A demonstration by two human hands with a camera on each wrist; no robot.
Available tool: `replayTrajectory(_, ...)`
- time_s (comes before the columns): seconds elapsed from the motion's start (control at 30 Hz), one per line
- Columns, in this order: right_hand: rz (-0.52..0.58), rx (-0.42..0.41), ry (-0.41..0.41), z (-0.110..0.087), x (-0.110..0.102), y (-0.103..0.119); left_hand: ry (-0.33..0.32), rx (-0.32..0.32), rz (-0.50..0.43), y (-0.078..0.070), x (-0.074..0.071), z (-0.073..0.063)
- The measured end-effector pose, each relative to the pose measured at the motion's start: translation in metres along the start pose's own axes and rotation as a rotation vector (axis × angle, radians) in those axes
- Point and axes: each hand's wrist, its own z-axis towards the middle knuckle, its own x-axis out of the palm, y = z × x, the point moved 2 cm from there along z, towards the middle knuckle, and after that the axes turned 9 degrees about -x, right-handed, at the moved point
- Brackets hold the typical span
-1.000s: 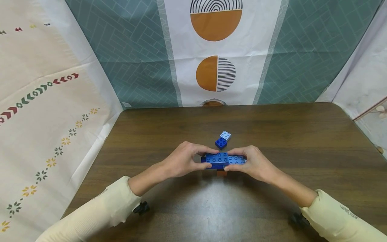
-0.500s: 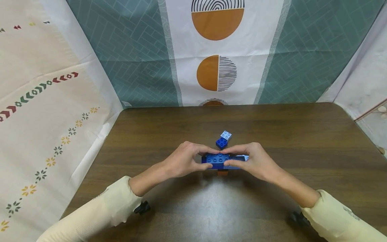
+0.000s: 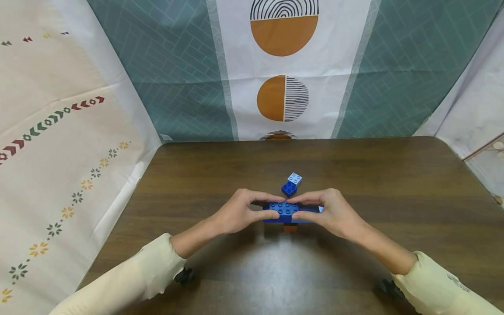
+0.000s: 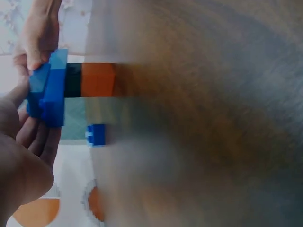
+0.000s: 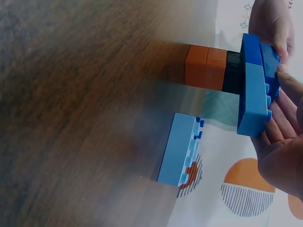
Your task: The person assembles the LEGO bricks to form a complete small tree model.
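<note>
A stack of toy building blocks stands at the table's middle, with a blue block (image 3: 284, 208) on top. My left hand (image 3: 241, 213) pinches its left end between thumb and fingers. My right hand (image 3: 332, 213) holds the right end likewise, the fingertips of both hands nearly meeting behind it. Beneath lie a darker blue block (image 4: 54, 101) and a light blue block (image 5: 254, 101), side by side. A dark green block (image 4: 73, 80) sits under these, on orange blocks (image 5: 204, 67) at the base. The hands partly hide the upper layer.
Behind the stack a small dark blue block (image 3: 289, 189) and a light blue block (image 3: 294, 178) rest corner to corner on the wooden table (image 3: 204, 166). A patterned cloth (image 3: 177, 78) hangs past the far edge.
My right hand has moved left, from around the light blue block onto the right end of the top blue block. The left hand keeps its hold, almost unmoved.
</note>
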Motion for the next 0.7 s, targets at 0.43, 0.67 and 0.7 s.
replayTrajectory(0.43, 0.021, -0.01, -0.016, -0.002, 0.002, -0.003, -0.046, -0.041, -0.184, 0.014, 0.012, -0.005)
replayTrajectory(0.67, 0.013, -0.004, -0.023, -0.003, 0.003, -0.005, -0.078, -0.036, -0.253, 0.016, 0.019, -0.007)
replayTrajectory(0.7, 0.009, -0.005, -0.024, -0.003, 0.003, -0.005, -0.082, -0.035, -0.257, 0.017, 0.02, -0.007)
